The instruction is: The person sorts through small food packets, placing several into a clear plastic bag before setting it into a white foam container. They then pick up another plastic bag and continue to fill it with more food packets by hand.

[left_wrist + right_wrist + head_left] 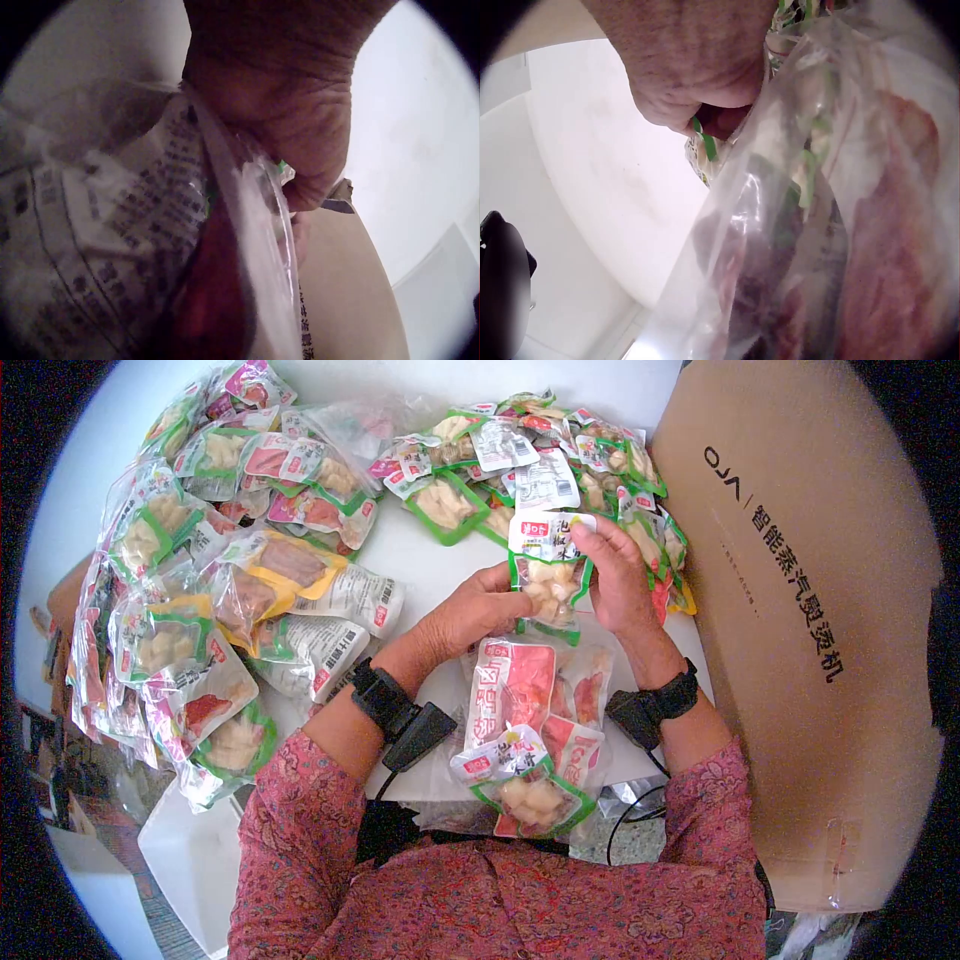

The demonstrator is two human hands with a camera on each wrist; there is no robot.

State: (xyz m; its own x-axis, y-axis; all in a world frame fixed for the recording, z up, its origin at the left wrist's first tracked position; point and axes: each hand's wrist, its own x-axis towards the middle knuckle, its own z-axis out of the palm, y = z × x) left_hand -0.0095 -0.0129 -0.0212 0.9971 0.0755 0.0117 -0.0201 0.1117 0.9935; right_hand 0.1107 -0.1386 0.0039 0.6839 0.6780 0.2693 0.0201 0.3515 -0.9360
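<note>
A green-edged packet with pale pieces [550, 575] is held upright between both hands in the head view. The left hand [478, 610] pinches its lower left edge, thumb across the front. At its right side the right hand [622, 575] grips the edge, with fingers near the top label. Just below stands a clear bag [590, 660] holding red-and-white packets [512, 685] and a green-edged packet [530, 800]. In the left wrist view the left hand [285, 112] is beside clear plastic; in the right wrist view the right hand [697, 75] has a green edge at its fingers.
A large heap of packets in clear plastic [200, 650] covers the left of the white table [425, 550]. Another pile of green-edged packets [445, 505] lies at the back. A tall cardboard box [800, 610] stands along the right side.
</note>
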